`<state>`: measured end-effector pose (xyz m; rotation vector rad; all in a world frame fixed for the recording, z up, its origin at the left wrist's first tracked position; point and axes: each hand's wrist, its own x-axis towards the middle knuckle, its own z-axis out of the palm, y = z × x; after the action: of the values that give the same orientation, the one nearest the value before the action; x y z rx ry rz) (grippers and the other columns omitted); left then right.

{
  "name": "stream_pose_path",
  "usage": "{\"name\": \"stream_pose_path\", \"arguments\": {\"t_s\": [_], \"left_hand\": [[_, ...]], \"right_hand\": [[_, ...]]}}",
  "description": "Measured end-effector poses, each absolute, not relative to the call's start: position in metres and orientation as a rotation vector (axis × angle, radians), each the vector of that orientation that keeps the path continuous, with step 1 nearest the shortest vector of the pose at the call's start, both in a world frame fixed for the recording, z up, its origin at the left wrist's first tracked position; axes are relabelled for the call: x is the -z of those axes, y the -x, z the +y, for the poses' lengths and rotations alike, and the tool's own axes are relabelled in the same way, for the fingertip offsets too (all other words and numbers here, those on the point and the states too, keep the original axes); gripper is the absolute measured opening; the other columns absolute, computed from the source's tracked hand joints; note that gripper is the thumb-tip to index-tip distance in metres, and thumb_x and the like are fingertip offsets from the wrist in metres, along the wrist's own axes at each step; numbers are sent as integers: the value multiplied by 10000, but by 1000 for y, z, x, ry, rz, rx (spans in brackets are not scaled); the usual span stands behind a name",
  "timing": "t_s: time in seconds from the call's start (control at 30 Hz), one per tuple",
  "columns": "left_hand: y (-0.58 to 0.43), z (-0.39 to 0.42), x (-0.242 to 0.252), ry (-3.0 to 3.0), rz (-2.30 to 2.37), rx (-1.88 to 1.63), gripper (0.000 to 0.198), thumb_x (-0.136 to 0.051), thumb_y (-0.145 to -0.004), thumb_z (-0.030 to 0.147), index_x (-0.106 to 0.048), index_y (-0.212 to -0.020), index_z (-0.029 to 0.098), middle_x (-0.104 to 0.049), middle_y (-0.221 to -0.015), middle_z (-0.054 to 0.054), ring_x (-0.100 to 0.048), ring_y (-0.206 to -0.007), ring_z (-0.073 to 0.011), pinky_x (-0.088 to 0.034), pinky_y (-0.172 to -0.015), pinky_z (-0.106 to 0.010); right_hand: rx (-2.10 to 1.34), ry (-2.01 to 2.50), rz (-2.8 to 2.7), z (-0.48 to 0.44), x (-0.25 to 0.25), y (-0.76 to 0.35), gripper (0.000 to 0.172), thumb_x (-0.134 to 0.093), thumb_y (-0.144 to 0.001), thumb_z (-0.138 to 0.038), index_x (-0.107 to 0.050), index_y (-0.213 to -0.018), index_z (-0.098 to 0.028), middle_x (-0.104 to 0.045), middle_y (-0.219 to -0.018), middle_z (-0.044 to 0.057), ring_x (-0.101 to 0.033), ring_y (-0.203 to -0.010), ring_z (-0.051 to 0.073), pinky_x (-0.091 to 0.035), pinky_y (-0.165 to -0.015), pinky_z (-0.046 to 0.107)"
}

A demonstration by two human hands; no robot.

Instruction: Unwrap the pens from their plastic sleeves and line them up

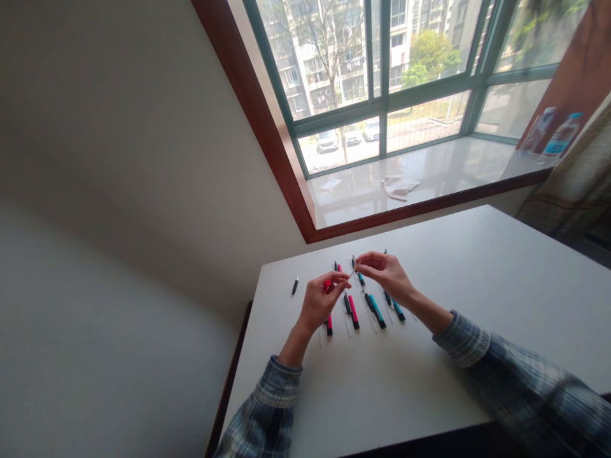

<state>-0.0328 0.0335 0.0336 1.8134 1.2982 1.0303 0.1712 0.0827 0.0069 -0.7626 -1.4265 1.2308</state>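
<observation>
Near mid-frame, left hand [317, 301]'s pinching one end of a thin pale stick [352, 275], red tube [327, 284] tucked in too; right hand [387, 275]'s got the other end, pen parts [354, 312] lying just below.

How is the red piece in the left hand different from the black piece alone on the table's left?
The red piece is bright red; the black piece is mostly black. The red piece sits in the left hand, partly hidden, while the black piece lies in full view on the white table. Both look like pen parts.
</observation>
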Motion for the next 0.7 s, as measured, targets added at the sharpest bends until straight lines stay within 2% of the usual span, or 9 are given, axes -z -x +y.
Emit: {"name": "stream_pose_path", "arguments": {"t_s": [0.23,0.37,0.5,0.57,0.7], "left_hand": [[26,32,-33,-1716,1226,-1032,333,-659,-958,446,-722,-1137,172,-770,-1036,-94,-733,-884,-198,-595,-786,-307],[28,32,-32,-1711,1291,-1001,447,-667,-939,498,-621,-1266,197,-693,-1148,-88,-658,-816,-155,-561,-734,-274],[29,29,-31,-1756,1276,-912,370,-467,-1035,518,-613,-1124,190,-669,-1058,-75,-615,-863,-169,-527,-796,-288],[28,28,-31,-1803,1231,-862,401,-370,-1069,500,-618,-1029,187,-658,-1004,-67,-596,-876,-180,-508,-811,-296],[26,26,-31,-1875,1156,-836,413,-361,-1076,481,-604,-937,176,-613,-892,-38,-562,-823,-174,-470,-802,-296]], "right_hand": [[-1384,685,-1384,79,-10,-167,340,-833,-797,-485,-780,-979,-203,-783,-1005,74,-733,-889,219,-608,-817,356],[-1386,699,-1285,80,-10,-167,353,-851,-783,-475,-788,-1003,-206,-790,-1018,80,-737,-909,218,-606,-840,352],[-1423,748,-1110,84,-12,-171,415,-884,-743,-481,-789,-1037,-205,-794,-979,85,-741,-912,223,-612,-839,349],[-1437,735,-1042,84,-14,-172,414,-902,-725,-467,-791,-1027,-207,-791,-969,79,-736,-900,213,-612,-830,333],[-1467,667,-956,82,-17,-172,362,-917,-728,-405,-799,-1020,-226,-791,-956,52,-724,-883,174,-594,-820,284]]}}
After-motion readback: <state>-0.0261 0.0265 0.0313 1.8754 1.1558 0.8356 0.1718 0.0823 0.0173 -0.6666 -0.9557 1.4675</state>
